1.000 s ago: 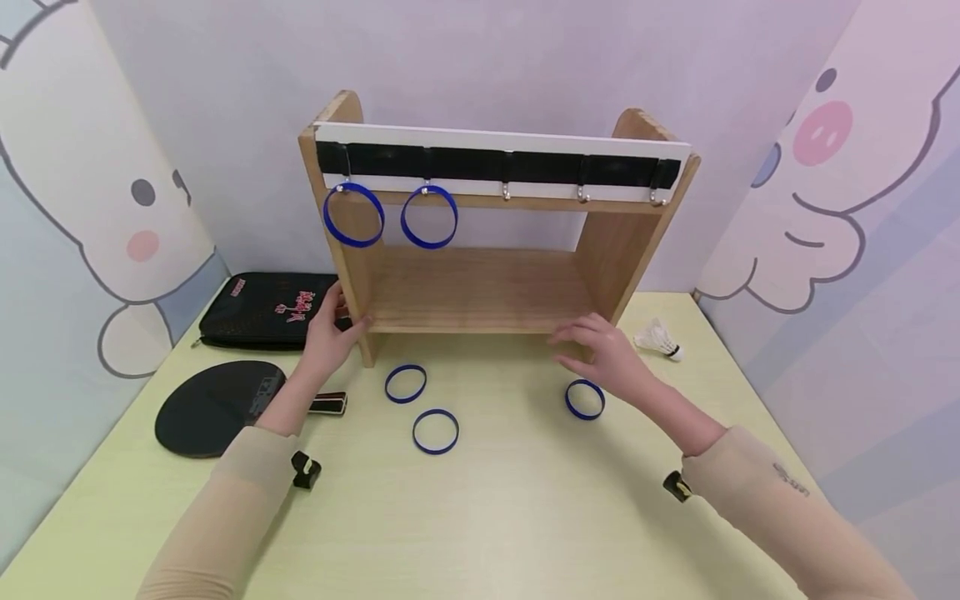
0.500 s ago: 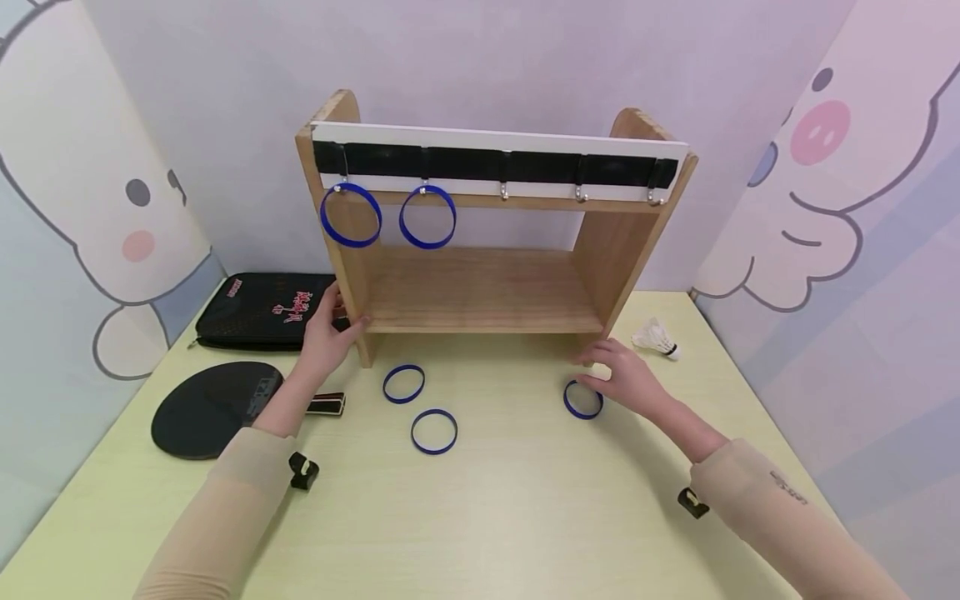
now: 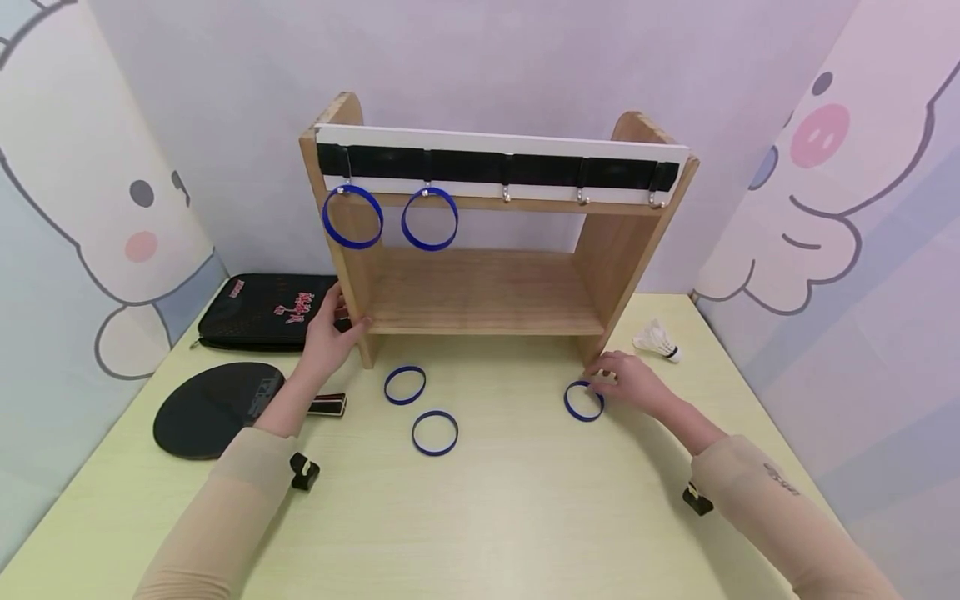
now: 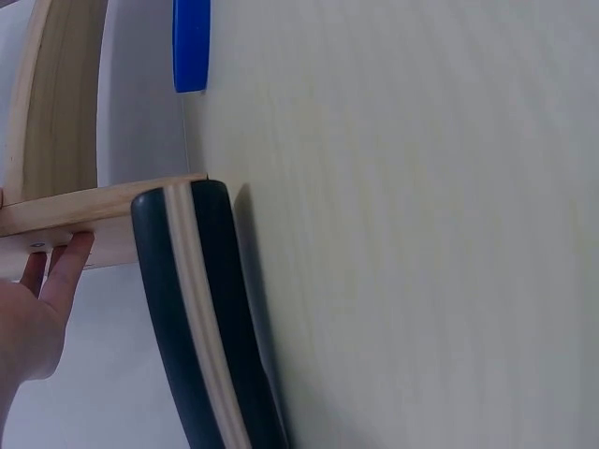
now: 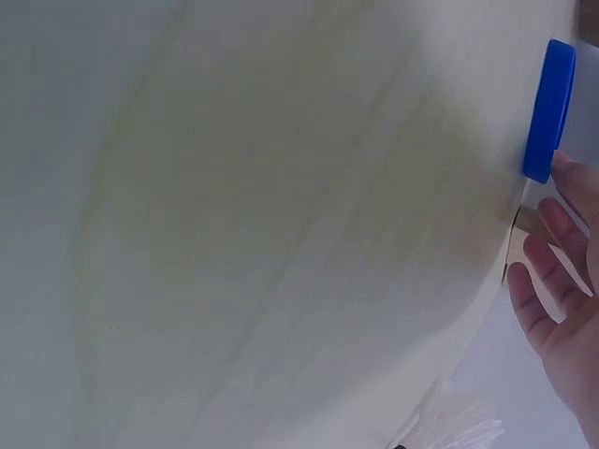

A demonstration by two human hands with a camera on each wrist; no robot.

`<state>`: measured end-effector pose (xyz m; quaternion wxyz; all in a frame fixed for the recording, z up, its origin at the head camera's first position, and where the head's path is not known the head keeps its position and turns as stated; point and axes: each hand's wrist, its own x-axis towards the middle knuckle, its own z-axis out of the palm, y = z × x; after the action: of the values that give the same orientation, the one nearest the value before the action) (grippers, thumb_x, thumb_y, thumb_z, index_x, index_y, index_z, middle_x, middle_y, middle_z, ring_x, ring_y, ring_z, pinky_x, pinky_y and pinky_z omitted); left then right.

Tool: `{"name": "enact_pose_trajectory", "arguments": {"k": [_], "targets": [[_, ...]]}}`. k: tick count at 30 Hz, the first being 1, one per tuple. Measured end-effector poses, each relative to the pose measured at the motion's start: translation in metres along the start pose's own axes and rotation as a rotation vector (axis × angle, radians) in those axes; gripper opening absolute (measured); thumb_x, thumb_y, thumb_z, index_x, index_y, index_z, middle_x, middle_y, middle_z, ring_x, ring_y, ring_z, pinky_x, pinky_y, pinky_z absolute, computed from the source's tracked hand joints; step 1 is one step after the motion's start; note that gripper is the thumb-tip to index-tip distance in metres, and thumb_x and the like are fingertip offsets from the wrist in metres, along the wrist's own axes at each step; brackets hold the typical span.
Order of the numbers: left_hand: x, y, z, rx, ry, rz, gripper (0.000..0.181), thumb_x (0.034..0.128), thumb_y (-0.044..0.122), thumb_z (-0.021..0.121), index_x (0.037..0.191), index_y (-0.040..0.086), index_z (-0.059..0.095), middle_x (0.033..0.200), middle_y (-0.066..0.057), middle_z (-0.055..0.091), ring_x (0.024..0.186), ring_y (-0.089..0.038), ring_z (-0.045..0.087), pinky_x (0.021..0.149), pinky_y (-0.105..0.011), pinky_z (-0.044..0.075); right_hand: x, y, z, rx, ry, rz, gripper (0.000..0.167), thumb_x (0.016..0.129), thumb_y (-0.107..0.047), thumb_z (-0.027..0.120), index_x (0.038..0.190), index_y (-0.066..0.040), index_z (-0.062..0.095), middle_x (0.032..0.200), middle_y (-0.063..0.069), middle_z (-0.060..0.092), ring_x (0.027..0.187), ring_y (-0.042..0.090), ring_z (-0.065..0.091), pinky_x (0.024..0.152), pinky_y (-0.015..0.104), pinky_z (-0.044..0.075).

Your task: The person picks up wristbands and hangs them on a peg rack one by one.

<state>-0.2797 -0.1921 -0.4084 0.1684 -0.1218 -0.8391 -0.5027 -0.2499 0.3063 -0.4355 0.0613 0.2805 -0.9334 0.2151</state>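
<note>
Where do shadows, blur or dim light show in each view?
Head view: brightest, with a soft shadow beside the right sleeve on the table; left wrist view: dimmer, the handle casting a narrow dark shadow; right wrist view: dim, a broad soft shadow across the table, the shuttlecock blurry, cut off.

Blue rings (image 5: 549,112), two hanging on wooden rack (image 3: 487,287), three below
</note>
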Motion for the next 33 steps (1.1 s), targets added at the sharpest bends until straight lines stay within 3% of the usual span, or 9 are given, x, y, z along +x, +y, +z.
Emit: {"name": "enact_pose_trajectory", "arguments": {"k": [17, 23, 33], "targets": [[0.001, -0.002, 0.001, -0.003, 0.003, 0.0, 0.071, 0.0894, 0.014, 0.064, 0.149, 0.019, 0.025, 0.126, -0.021, 0.049, 0.111, -0.036, 0.053, 0.081, -0.055, 0.052, 0.004, 0.003, 0.008, 0.015, 0.011, -0.029, 0.01, 0.075, -0.002, 0.075, 0.079, -0.01, 0.07, 0.078, -0.002, 0.067, 0.075, 0.018, 0.061, 0.067, 0.033, 0.053], [0.0, -0.003, 0.001, 0.002, -0.001, -0.004, 0.071, 0.0897, 0.014, 0.063, 0.149, 0.019, 0.024, 0.126, -0.021, 0.048, 0.112, -0.036, 0.052, 0.081, -0.055, 0.052, 0.008, -0.006, 0.004, 0.045, 0.016, -0.022, 0.007, 0.078, -0.005, 0.073, 0.078, -0.011, 0.07, 0.076, -0.005, 0.066, 0.074, 0.014, 0.06, 0.058, 0.026, 0.05], [0.0, -0.001, 0.001, -0.001, -0.004, -0.004, 0.071, 0.0899, 0.015, 0.063, 0.149, 0.02, 0.024, 0.129, -0.021, 0.046, 0.112, -0.036, 0.051, 0.084, -0.056, 0.051, 0.013, -0.026, -0.007, 0.088, 0.029, -0.032, 0.008, 0.079, -0.009, 0.074, 0.081, -0.014, 0.068, 0.077, -0.008, 0.066, 0.071, 0.006, 0.06, 0.059, 0.024, 0.051]]}}
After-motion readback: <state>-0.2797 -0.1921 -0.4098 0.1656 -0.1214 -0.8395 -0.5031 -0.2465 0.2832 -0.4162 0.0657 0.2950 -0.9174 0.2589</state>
